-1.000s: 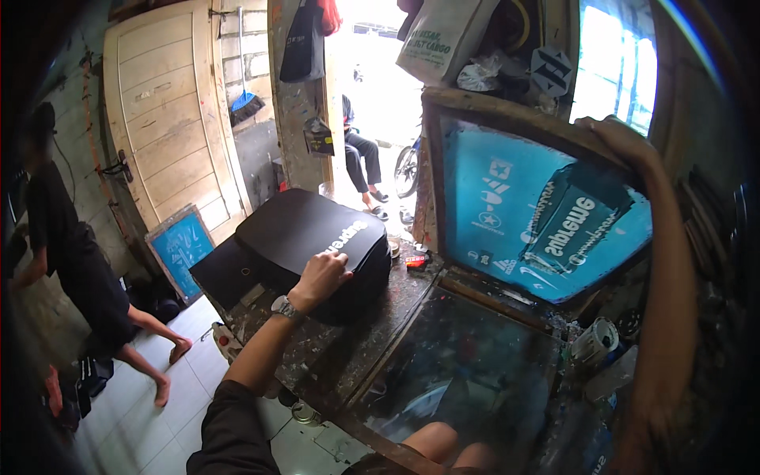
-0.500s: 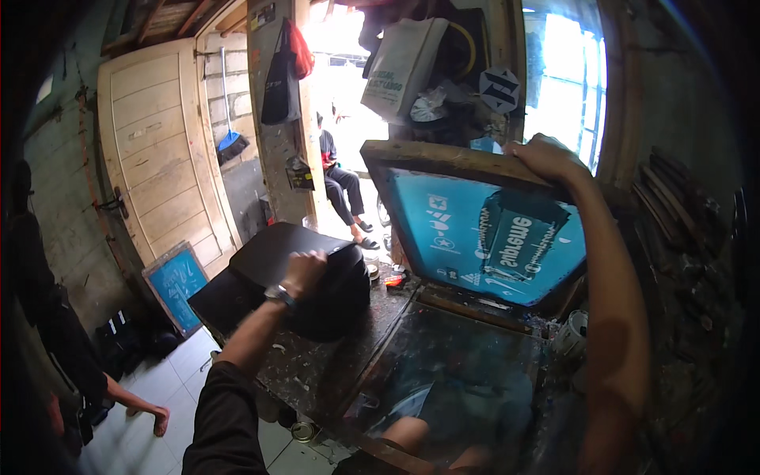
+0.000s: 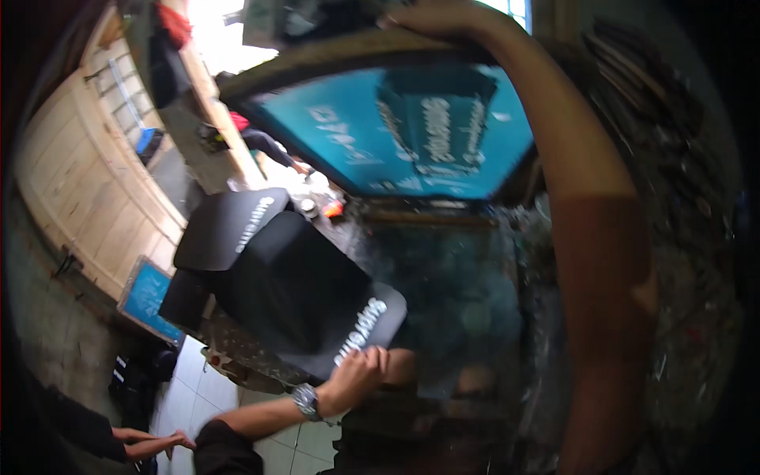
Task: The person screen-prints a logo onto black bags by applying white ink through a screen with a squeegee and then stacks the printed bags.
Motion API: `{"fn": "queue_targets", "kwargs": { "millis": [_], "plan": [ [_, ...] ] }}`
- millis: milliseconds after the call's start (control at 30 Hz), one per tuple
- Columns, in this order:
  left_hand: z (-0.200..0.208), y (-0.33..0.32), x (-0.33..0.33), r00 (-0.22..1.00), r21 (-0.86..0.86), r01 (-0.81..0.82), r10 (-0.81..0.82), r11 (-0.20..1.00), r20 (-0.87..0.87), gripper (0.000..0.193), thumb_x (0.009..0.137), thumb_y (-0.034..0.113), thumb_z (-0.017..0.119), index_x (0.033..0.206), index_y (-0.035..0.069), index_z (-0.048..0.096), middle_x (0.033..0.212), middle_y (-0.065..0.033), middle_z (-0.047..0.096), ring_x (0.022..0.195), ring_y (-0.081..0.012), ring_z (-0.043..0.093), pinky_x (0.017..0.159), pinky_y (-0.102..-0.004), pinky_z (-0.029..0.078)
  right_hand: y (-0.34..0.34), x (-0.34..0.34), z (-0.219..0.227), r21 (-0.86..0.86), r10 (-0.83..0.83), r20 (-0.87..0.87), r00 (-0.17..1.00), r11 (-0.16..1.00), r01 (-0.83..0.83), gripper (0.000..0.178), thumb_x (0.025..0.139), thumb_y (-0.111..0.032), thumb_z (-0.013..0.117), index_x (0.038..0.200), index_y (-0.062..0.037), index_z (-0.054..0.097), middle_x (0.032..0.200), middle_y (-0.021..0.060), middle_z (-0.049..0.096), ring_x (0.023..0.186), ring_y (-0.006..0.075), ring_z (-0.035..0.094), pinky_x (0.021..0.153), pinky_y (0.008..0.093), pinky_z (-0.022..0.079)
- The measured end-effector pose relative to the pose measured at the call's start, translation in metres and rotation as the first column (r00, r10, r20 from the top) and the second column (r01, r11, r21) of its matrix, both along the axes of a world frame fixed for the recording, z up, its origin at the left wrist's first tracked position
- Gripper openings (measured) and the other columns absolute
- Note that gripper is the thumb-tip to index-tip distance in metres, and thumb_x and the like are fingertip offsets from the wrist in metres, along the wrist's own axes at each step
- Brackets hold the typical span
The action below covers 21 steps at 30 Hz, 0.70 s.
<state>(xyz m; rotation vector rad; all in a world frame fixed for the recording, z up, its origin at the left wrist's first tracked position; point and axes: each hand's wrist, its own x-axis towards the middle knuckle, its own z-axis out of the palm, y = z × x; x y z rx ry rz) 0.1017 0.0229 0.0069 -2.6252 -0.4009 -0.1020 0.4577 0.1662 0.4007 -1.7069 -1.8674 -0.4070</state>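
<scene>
My left hand (image 3: 359, 381), with a metal watch on the wrist, is closed on the near edge of a black sheet (image 3: 305, 273). White lettering runs along that edge, and a black flap (image 3: 229, 226) at the far end of the dark material bears similar lettering. Whether these are one piece or several, I cannot tell. My right hand (image 3: 439, 17) grips the upper bar of a wood-framed printing screen (image 3: 317, 134), which stands tilted up with blue mesh and a darker patch. Its fingers are partly cut off by the upper edge of the picture.
Below the raised screen lies a dark, glossy work surface (image 3: 443, 277) with reflections. Small containers (image 3: 307, 207) stand past the black sheet. A smaller blue screen (image 3: 150, 297) leans by the wooden door (image 3: 95, 182). Another person's hand (image 3: 180, 442) shows at lower left; someone sits by the doorway.
My left hand has come nearer with the black sheet's edge, and white lettering now shows. My right hand still holds the screen up. The whole view has tilted.
</scene>
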Motion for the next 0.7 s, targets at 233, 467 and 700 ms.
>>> {"fn": "queue_targets", "kwargs": {
  "millis": [233,467,700],
  "plan": [
    [-0.066,-0.12,0.06,0.975,-0.683,0.094,0.071,0.725,0.21,0.018,0.089,0.013,0.061,0.104,0.004,0.059,0.085,-0.0072,0.061,0.066,-0.0269,0.067,0.065,-0.0325,0.053,-0.023,-0.037,0.014,-0.145,0.048,0.076,0.996,0.989,-0.037,0.048,0.093,-0.042,0.057,0.122,-0.0084,0.074,0.121,0.0171,0.072,0.113,0.0278,0.067,0.1,0.0418,0.049],
    [-0.059,-0.057,0.089,0.862,-0.749,0.167,0.274,0.641,0.427,0.027,0.093,0.015,0.068,0.118,0.006,0.064,0.102,-0.0132,0.061,0.092,-0.0331,0.06,0.08,-0.0434,0.051,-0.031,-0.034,0.013,-0.111,0.025,0.023,0.999,0.994,-0.022,0.042,0.092,-0.038,0.058,0.118,-0.0083,0.075,0.122,0.0153,0.07,0.11,0.0256,0.066,0.098,0.0431,0.048],
    [-0.085,-0.024,0.113,0.864,-0.615,0.15,0.2,0.774,0.462,0.031,0.091,0.014,0.07,0.122,0.015,0.069,0.11,-0.0082,0.061,0.098,-0.0293,0.058,0.082,-0.0422,0.053,-0.027,-0.058,0.051,-0.631,-0.335,-0.444,0.831,0.775,-0.024,0.041,0.092,-0.036,0.06,0.12,-0.0083,0.074,0.127,0.0149,0.067,0.111,0.022,0.064,0.098,0.0436,0.048]
  ]
}}
